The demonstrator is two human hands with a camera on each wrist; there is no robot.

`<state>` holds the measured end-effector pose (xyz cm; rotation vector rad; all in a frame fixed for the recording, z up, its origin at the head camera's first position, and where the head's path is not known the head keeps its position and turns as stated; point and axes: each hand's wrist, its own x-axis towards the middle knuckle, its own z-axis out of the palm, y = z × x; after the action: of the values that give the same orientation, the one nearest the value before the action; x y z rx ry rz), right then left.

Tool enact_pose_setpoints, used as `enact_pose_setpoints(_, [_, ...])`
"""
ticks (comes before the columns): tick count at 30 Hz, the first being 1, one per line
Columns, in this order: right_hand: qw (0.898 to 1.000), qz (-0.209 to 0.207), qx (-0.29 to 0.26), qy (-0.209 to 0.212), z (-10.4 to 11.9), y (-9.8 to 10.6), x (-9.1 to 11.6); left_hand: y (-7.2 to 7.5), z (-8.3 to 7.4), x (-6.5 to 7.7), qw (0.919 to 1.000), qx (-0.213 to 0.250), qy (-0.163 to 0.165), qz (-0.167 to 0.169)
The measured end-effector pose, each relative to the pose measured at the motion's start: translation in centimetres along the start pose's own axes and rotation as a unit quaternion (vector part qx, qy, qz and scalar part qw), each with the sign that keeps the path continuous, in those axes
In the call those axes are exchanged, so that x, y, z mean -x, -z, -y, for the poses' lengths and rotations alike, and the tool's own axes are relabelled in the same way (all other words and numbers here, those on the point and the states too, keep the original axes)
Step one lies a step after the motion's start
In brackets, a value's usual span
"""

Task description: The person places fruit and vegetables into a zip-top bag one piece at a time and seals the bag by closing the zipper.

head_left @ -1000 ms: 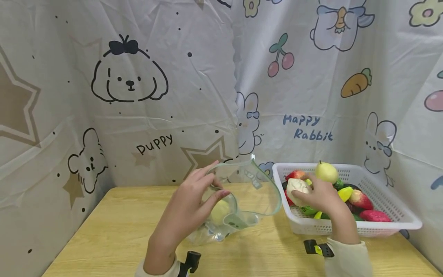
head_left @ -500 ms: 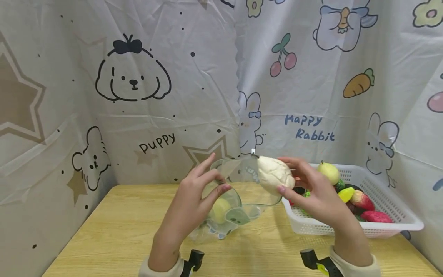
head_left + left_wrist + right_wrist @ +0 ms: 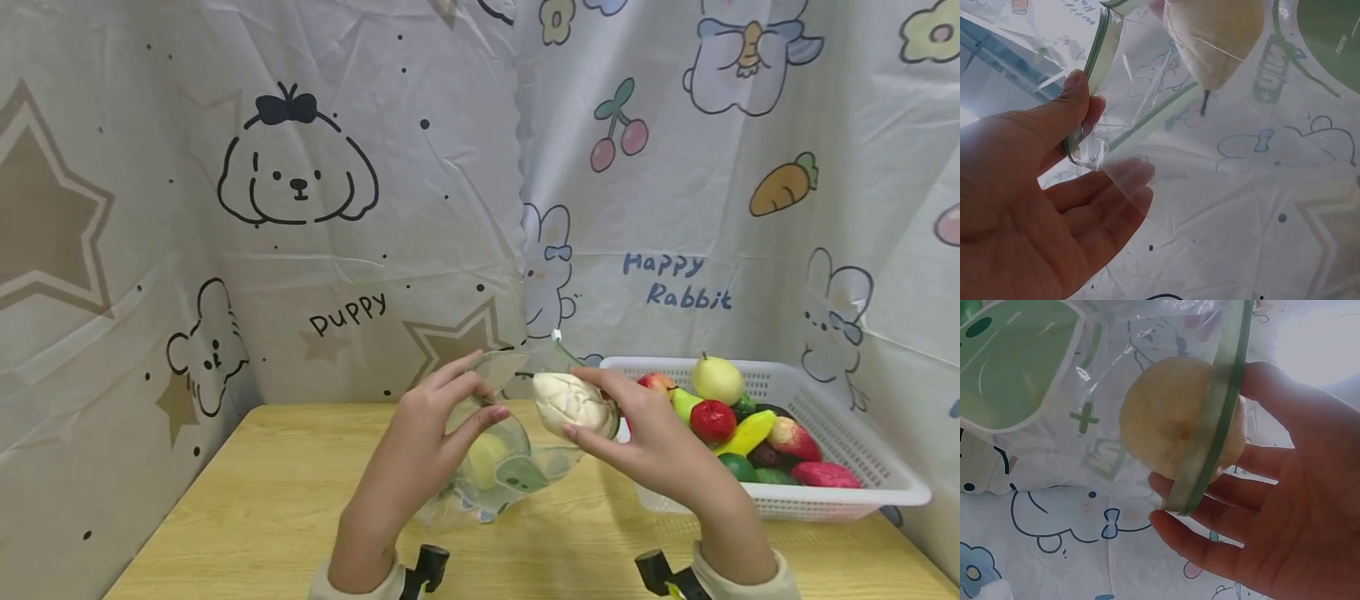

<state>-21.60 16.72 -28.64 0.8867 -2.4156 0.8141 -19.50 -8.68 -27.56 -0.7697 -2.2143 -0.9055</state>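
Since half a second ago, the pale scaled fruit (image 3: 573,403) has shifted left and slightly lower, and more of the produce beyond the right fingers shows. We have it off the counter, at the mouth of a clear bag (image 3: 522,475); the right wrist view shows the bag's green rim crossing a round fruit beside our fingers, but how deep the pale one sits we cannot tell. Our right hand (image 3: 652,425) is the nearer one: its fingers curve round the blunt end, thumb on the near side, and hold it. From those fingers the long axis runs leftward and a little upward, its dark stem pointing towards our left hand (image 3: 427,433), whose thumb and forefinger pinch the rim, the other fingers loosely spread. Just right of the left fingers, a yellow round fruit (image 3: 487,460) shows through the film. Well to the right of our right fingers, a white basket (image 3: 885,493) of fruit rests on the wooden counter (image 3: 262,467). Beyond both hands hangs a printed sheet (image 3: 412,208).
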Motion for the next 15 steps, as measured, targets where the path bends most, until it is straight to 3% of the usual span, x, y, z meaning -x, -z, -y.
enact_pose_setpoints(9, [0.999,0.024,-0.009,-0.048,-0.02,-0.07,0.21,0.07,-0.33,-0.11,1.0000,-0.001,-0.003,0.007])
enact_pose_setpoints(15, [0.999,0.022,-0.006,-0.043,-0.02,-0.13,-0.01,0.17,-0.22,-0.05,1.0000,-0.008,-0.002,-0.003])
